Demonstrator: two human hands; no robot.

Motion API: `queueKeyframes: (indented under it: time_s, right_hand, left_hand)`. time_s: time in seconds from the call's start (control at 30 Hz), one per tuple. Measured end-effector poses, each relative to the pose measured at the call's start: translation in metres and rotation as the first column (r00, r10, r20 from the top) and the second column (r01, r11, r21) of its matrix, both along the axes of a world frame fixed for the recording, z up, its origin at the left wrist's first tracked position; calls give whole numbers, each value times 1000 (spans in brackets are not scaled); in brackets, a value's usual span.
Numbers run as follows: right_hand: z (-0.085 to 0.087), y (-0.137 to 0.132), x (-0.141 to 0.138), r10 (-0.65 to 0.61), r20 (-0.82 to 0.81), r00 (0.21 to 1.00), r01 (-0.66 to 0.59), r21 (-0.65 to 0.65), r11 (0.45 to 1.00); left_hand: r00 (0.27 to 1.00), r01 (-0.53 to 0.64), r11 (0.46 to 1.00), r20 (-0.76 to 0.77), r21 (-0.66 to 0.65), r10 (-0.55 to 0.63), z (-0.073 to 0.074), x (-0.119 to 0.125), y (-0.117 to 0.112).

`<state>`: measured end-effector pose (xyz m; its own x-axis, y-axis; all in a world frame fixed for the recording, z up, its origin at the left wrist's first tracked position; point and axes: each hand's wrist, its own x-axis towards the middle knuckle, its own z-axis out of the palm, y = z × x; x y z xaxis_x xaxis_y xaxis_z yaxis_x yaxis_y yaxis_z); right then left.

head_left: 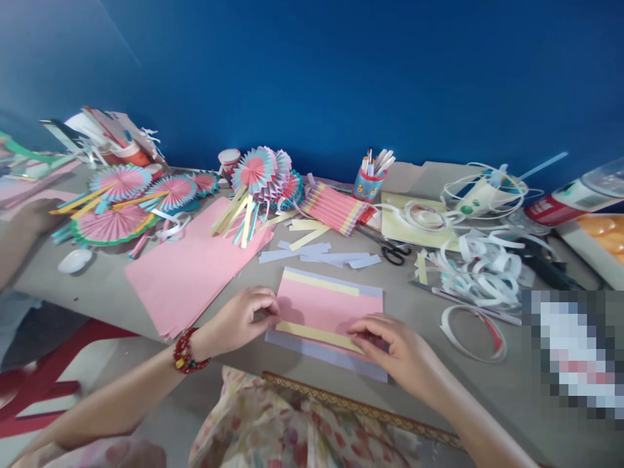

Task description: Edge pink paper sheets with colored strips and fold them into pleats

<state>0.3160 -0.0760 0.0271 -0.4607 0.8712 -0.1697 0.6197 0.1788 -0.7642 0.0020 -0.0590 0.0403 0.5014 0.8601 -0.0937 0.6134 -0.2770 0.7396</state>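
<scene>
A pink paper sheet [331, 305] with yellow and pale lilac strips along its long edges lies in front of me on the grey table [97, 279]. My left hand [244, 318] is curled at the sheet's left end, its fingers pinched on the near left edge. My right hand [394, 344] presses bent fingers on the near yellow strip [312, 333] at the sheet's front right. A red bead bracelet [185, 354] sits on my left wrist.
A stack of pink paper [190, 266] lies to the left. Several pleated paper fans [117, 201] and a fan bunch [258, 175] stand behind. Loose strips [322, 253], scissors [392, 250], a pen cup [368, 182] and white tape curls [478, 266] crowd the right. Another person's arm [19, 234] rests far left.
</scene>
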Motion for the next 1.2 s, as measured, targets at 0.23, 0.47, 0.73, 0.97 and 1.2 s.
queueKeyframes:
  time_s: [0.23, 0.47, 0.73, 0.97, 1.2]
  right_hand:
    - [0, 3, -8, 102, 22, 995, -103, 105, 989]
    - [1, 5, -16, 169, 58, 984, -175, 145, 974]
    - [-3, 5, -20, 178, 83, 981, -188, 150, 971]
    - [-1, 5, -23, 177, 99, 979, -190, 151, 970]
    - [1, 5, -24, 182, 116, 976, -200, 164, 966]
  left_hand:
    - [992, 91, 990, -92, 104, -81, -6, -8, 3]
    - [986, 142, 985, -100, 96, -132, -4, -13, 3]
    - [977, 178, 979, -134, 100, -164, -3, -14, 3]
    - [976, 189, 976, -132, 106, -174, -3, -14, 3]
    - [976, 195, 974, -124, 113, -181, -2, -14, 4]
